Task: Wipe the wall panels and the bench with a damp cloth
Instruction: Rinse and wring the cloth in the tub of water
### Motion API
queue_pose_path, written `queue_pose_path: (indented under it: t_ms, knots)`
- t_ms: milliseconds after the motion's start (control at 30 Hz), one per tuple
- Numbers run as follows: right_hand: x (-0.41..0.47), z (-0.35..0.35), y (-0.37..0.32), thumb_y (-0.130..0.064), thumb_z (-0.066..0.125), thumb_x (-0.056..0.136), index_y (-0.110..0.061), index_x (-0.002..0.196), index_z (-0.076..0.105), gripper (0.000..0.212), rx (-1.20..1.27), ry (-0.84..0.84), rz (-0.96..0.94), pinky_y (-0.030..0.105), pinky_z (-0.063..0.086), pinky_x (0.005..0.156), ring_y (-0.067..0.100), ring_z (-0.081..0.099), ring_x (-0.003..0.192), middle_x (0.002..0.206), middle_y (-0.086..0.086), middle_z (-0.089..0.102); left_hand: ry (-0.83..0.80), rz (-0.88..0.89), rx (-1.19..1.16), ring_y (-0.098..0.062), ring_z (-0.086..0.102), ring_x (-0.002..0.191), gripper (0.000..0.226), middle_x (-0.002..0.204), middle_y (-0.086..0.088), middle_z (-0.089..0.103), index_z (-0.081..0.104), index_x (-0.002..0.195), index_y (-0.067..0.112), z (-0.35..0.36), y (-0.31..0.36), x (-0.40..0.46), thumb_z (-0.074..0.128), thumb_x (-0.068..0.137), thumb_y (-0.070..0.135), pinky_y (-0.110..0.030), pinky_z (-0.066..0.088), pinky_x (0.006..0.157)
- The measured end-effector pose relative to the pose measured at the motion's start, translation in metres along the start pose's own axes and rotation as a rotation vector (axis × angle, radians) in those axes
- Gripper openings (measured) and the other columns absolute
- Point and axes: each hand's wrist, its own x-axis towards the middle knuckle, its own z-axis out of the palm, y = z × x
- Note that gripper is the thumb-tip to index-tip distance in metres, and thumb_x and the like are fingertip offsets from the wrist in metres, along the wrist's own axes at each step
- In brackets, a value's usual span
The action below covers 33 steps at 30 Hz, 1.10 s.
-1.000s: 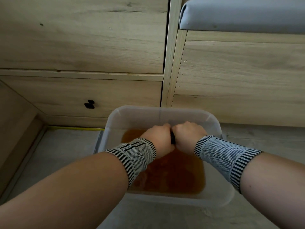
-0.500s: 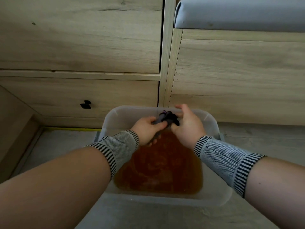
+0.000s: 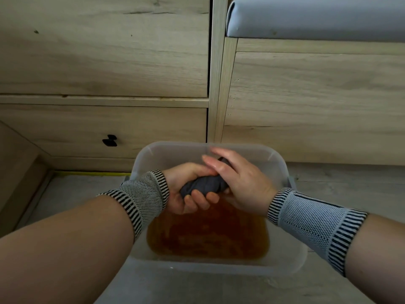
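Both hands met mid-frame over the clear tub (image 3: 293, 255) of brownish water (image 3: 208, 235), with the dark grey cloth (image 3: 203, 185) bunched into a roll between them. The left hand (image 3: 188, 189) was palm-up, fingers curled tight round the roll's lower end. The right hand (image 3: 238, 183) gripped the other end, though its index finger and thumb stuck out fairly straight, and I couldn't really see the other fingers underneath.

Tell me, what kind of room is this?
Probably a home hallway or entryway: light wooden wall panels, a built-in wooden bench with a grey padded seat, and a clear plastic tub of brownish water on the floor.
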Motion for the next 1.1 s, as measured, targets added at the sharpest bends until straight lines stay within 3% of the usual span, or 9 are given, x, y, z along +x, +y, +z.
queue_pose_path:
  t_ms: [200,300,400,467,533,633,800,933,1100]
  knots:
    - [0.010,-0.007,0.003,-0.008,0.083,0.056,-0.018,0.132,0.038,0.089,-0.092,-0.055,0.041,0.035,0.051,0.053,0.033,0.063,0.070,0.090,0.012,0.058,-0.062,0.002,-0.062,-0.004,0.039,0.036,0.039,0.061,-0.002,0.047,0.059,0.089,0.005,-0.002,-0.001,0.008,0.060,0.080,0.043,-0.013,0.031,0.028]
    - [0.015,-0.013,0.005,-0.017,0.088,0.046,-0.018,0.107,0.053,0.070,-0.222,-0.062,0.040,0.029,0.041,0.036,0.031,0.062,0.052,0.077,0.008,0.060,-0.114,0.004,-0.081,-0.004,0.042,0.040,0.035,0.065,-0.001,0.048,0.060,0.091,0.006,-0.001,0.001,0.006,0.076,0.065,0.024,-0.012,0.033,0.032]
    - [0.020,-0.015,0.009,-0.019,0.090,0.050,-0.016,0.081,0.063,0.041,-0.316,-0.090,0.021,0.025,0.034,0.034,0.030,0.056,0.041,0.066,0.005,0.057,0.025,0.003,0.119,0.000,0.036,0.040,0.020,0.062,0.003,0.046,0.052,0.089,0.014,0.010,0.004,0.007,0.069,0.079,0.016,-0.009,0.027,0.032]
    - [0.022,-0.016,0.008,-0.023,0.089,0.058,-0.017,0.076,0.062,0.033,-0.339,-0.136,0.023,0.024,0.030,0.035,0.030,0.054,0.038,0.062,0.004,0.055,0.100,0.006,0.238,0.000,0.035,0.041,0.018,0.061,0.003,0.046,0.051,0.089,0.015,0.015,0.006,0.008,0.066,0.081,0.013,-0.010,0.026,0.033]
    - [0.022,-0.017,0.007,-0.029,0.080,0.074,-0.015,0.086,0.063,0.025,-0.346,-0.220,0.028,0.029,0.033,0.042,0.033,0.060,0.050,0.071,0.006,0.060,0.179,-0.006,0.339,-0.002,0.036,0.041,0.012,0.060,0.003,0.047,0.053,0.085,0.014,0.018,0.006,0.012,0.064,0.087,0.010,-0.011,0.028,0.033]
    - [0.021,-0.020,0.001,-0.034,0.054,0.093,-0.016,0.110,0.056,0.024,-0.361,-0.409,0.090,0.035,0.037,0.061,0.036,0.064,0.086,0.100,0.008,0.063,0.326,0.001,0.507,-0.003,0.037,0.039,0.025,0.053,0.004,0.047,0.052,0.070,0.013,0.019,0.004,0.019,0.061,0.093,0.009,-0.013,0.028,0.034]
    - [0.024,-0.020,-0.005,-0.029,0.047,0.096,-0.015,0.117,0.051,0.026,-0.409,-0.538,0.149,0.036,0.040,0.065,0.033,0.064,0.094,0.105,0.008,0.063,0.521,0.057,0.772,-0.007,0.040,0.035,0.028,0.044,0.005,0.046,0.050,0.065,0.011,0.026,0.001,0.025,0.060,0.092,0.010,-0.018,0.032,0.038]
    - [0.025,-0.019,-0.005,-0.030,0.052,0.094,-0.015,0.116,0.052,0.026,-0.421,-0.577,0.203,0.035,0.041,0.065,0.031,0.065,0.093,0.104,0.007,0.066,0.672,0.170,1.129,-0.022,0.056,0.070,0.011,0.076,-0.006,0.057,0.059,0.093,0.008,0.033,0.002,0.032,0.066,0.090,0.017,-0.032,0.047,0.063]
    - [0.026,-0.014,-0.008,-0.032,0.057,0.091,-0.015,0.118,0.054,0.031,-0.412,-0.611,0.274,0.035,0.040,0.068,0.031,0.065,0.097,0.107,0.008,0.067,0.813,0.246,1.222,-0.023,0.061,0.097,0.044,0.109,-0.006,0.061,0.052,0.120,0.009,0.026,-0.007,0.043,0.074,0.084,0.023,-0.034,0.050,0.083]
